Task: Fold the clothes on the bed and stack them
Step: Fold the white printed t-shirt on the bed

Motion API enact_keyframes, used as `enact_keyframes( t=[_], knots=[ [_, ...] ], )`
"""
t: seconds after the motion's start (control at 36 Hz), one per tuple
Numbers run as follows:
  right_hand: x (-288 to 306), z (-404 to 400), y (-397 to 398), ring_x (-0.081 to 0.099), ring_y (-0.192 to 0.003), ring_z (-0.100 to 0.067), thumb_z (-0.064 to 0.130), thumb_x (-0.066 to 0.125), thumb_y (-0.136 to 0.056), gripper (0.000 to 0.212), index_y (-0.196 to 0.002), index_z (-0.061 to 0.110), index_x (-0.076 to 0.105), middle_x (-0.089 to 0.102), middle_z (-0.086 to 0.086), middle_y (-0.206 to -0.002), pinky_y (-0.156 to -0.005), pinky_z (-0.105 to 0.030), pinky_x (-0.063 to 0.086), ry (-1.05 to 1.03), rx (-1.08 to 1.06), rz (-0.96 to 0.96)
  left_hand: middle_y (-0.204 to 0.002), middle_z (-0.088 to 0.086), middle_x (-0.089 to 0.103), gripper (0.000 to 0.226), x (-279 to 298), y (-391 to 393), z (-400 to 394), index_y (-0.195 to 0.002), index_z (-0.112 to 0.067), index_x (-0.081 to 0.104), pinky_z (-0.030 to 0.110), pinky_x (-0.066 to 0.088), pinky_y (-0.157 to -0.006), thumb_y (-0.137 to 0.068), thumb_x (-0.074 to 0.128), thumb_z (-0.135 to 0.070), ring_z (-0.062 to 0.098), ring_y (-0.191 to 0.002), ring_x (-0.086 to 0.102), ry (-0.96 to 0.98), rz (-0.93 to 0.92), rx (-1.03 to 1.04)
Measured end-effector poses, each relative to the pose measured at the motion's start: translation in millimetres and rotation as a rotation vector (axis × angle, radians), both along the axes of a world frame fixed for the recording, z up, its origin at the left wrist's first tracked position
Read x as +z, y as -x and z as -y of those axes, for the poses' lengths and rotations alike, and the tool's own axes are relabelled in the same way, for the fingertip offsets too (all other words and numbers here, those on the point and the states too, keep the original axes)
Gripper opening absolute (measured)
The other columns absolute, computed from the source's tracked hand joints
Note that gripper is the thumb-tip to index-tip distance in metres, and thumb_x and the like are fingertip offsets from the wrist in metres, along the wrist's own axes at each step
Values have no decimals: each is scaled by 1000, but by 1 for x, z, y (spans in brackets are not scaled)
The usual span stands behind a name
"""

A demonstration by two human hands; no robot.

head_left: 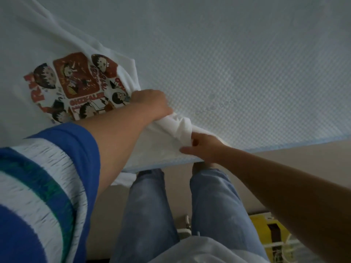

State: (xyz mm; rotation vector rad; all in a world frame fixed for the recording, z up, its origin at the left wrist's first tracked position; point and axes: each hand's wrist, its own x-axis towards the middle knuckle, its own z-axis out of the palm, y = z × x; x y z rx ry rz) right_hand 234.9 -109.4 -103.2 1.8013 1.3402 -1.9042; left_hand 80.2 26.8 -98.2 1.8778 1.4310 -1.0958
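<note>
**A:** Where's the shirt?

**B:** The white shirt [38, 46] lies on the bed [247, 59], spread over its left part, print [79, 88] facing up. The print is a block of cartoon faces in red, brown and black. The shirt's near edge runs down to the bed's front edge, and a bit of white cloth hangs over it beside my left knee.

**A:** What are your 2 hands doing?

**B:** My left hand [152, 103] is on the shirt just right of the print. Its grip is curled, knuckles up, and cloth bunches under it; I hold a fold of the shirt there. My right hand [203, 147] is nearer the bed's front edge, and its grip pinches a gathered wad of the same white cloth between thumb and fingers.

**A:** So both hold the shirt?

**B:** Yes. The 2 hands are near each other, with crumpled cloth between them.

**A:** And the bed?

**B:** Pale blue cover with a fine dotted weave; its right part is bare cover.

**A:** Anything else in view?

**B:** My blue, white and green sleeve [47, 177] at the left, my jeans [148, 209] below, and something yellow [266, 224] on the floor at the right; I can't tell what it is.
</note>
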Motion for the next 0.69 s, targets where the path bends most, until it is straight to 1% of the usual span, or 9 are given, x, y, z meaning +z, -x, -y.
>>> enact_keyframes(
  t=[0.08, 0.14, 0.22, 0.31, 0.39, 0.47, 0.56, 0.61, 0.69],
  knots=[
    [-1, -18, 12, 60, -78, -12, 63, 56, -79, 33, -81, 31, 64, 65, 8, -79, -72, -26, 46, 204, -492, -38, -112, 6, 58, 27, -8, 7, -2, -114, -17, 59, 34, 38, -66, -91, 50, -27, 27, -96, 58, -97, 69, 29],
    [-7, -28, 20, 62, -85, -19, 63, 56, -80, 40, -88, 25, 66, 67, 1, -89, -81, -33, 50, 218, -627, 10, -118, 8, 53, 25, -9, 14, -5, -114, -15, 59, 36, 41, -69, -91, 51, -21, 28, -99, 56, -168, 168, 79],
    [-12, -39, 31, 62, -95, -26, 52, 64, -80, 40, -103, 19, 67, 66, -6, -102, -92, -44, 49, 204, -777, 68, -122, 11, 50, 30, -9, 30, -20, -115, -13, 58, 41, 39, -89, -85, 56, -15, 30, -111, 47, -341, 240, -22],
    [-17, -43, 37, 64, -90, -24, 34, 72, -79, 25, -100, 21, 67, 68, -2, -96, -87, -42, 53, 198, -808, 57, -130, 14, 45, 43, -10, 52, -46, -121, -13, 54, 45, 32, -98, -79, 62, -16, 32, -121, 38, -422, 176, -91],
    [-16, -42, 38, 65, -81, -18, 28, 70, -80, 5, -83, 28, 66, 69, 3, -87, -72, -33, 54, 127, -777, 60, -131, 14, 41, 55, -9, 67, -69, -129, -14, 46, 44, 38, -90, -78, 65, -22, 33, -118, 41, -321, 94, 1],
    [-7, -39, 36, 63, -70, -10, 25, 67, -83, 13, -74, 33, 63, 66, 10, -76, -55, -22, 46, 48, -772, 83, -115, 11, 50, 42, -8, 72, -84, -121, -11, 47, 40, 37, -70, -82, 61, -21, 31, -101, 53, -251, 34, 99],
    [4, -35, 34, 63, -74, -13, 23, 64, -85, 15, -74, 33, 65, 67, 8, -77, -63, -27, 50, 10, -774, 67, -76, 4, 54, 14, -5, 80, -92, -89, -8, 55, 34, 35, -60, -84, 58, -20, 22, -65, 50, -170, -86, 103],
    [13, -35, 34, 62, -75, -11, 24, 61, -87, 17, -75, 35, 65, 66, 10, -78, -66, -28, 50, -50, -728, 86, -69, 4, 53, 21, -3, 84, -98, -81, -6, 54, 33, 34, -57, -85, 58, -26, 21, -60, 48, -120, -119, 103],
    [27, -33, 34, 59, -67, 4, 26, 56, -90, 23, -77, 43, 62, 64, 19, -72, -58, -15, 44, -219, -698, 133, -80, 5, 55, 27, 6, 87, -111, -94, -9, 57, 35, 36, -68, -88, 56, -36, 22, -70, 49, -177, 19, 163]
  ],
)
